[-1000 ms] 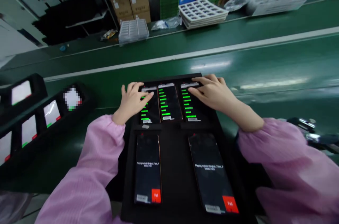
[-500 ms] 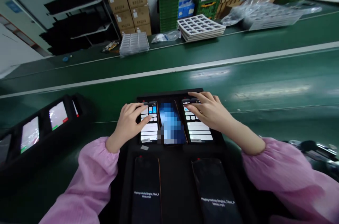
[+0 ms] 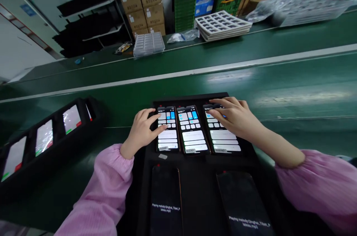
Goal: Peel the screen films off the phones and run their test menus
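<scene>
Three lit smartphones lie side by side in the back row of a black foam tray, each showing a panel of light tiles. My left hand is over the left edge of the left phone, fingers apart, fingertips on or just above its screen. Between the hands is the middle phone, untouched. My right hand reaches across the top of the right phone, fingers spread, partly covering its screen. Nearer me, a dark front-left phone and front-right phone show "Playing melody" text.
Another black foam tray with several lit phones stands at the left. A pale raised strip crosses the green bench. Beyond it are clear plastic trays, stacked white trays, plastic bags and green crates.
The middle phone's screen went from a blue picture to the same tile panel as its neighbours. The view has shifted, so the trays appear further right. Both hands stay at the outer phones.
</scene>
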A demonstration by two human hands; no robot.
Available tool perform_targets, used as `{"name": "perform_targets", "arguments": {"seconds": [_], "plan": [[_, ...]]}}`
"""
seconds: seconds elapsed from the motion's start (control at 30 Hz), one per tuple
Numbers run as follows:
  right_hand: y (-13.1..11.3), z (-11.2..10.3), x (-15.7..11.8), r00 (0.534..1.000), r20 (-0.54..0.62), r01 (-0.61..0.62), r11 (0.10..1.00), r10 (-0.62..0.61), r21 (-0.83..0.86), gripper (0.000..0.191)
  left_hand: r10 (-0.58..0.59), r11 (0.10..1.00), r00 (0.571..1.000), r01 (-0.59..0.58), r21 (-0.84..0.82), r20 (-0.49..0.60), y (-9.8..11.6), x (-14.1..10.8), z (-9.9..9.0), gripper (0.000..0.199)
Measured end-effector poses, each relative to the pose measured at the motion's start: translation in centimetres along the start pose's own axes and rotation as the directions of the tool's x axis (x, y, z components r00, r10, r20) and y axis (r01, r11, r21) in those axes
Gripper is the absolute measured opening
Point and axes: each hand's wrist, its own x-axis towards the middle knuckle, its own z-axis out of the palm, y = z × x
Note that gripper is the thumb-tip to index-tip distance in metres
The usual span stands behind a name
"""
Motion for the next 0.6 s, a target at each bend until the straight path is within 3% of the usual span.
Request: {"name": "perform_targets", "arguments": {"seconds": [0.17,0.27,0.33,0.5,0.6], "plan": [[-3.1,-0.8,1.7,0.995,0.05,0.083,0.997,-0.083,0.007,0.066,0.0,1.0,1.0,0.0,-0.022,0.017,0.0,-0.1,0.0,0.049],[-5.7,-0.4,3.1,0.975,0.137,0.169,0.984,-0.174,0.05,0.058,-0.007,1.0,1.0,0.007,-0.028,0.026,0.0,-0.2,-0.1,0.048],[-6.7,0.3,3.8,0.964,0.202,0.165,0.985,-0.173,0.053,0.057,0.005,1.0,1.0,-0.005,-0.026,0.027,0.0,-0.2,-0.2,0.049],[-6.9,1.5,3.9,0.964,0.236,0.114,0.991,-0.127,0.065,0.059,0.032,0.999,0.999,-0.032,-0.015,0.035,-0.1,0.4,0.0,0.052],[-6.7,1.6,3.7,0.973,0.2,0.097,0.991,-0.115,0.096,0.059,0.01,0.999,1.0,-0.01,-0.031,-0.002,0.9,-1.0,-1.1,0.05]]}}
